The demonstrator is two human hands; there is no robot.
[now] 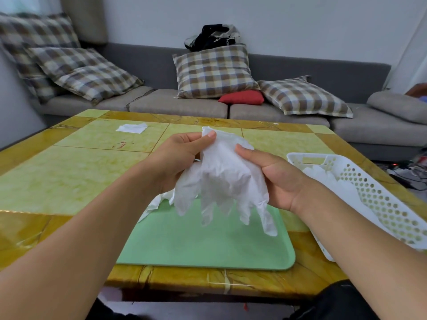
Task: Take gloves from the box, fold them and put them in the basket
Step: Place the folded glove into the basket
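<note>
Above the green tray (208,248), a glove (227,179) is pinched by left hand (178,158) and right hand (275,179); basket (379,204), at 3 o'clock, is cut off.

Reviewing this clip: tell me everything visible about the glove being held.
The glove is thin, translucent white, crinkled plastic film. It hangs cuff up, fingers dangling above the green tray without touching it. The left hand pinches its top edge; the right hand grips its right side. It is not yet folded.
</note>
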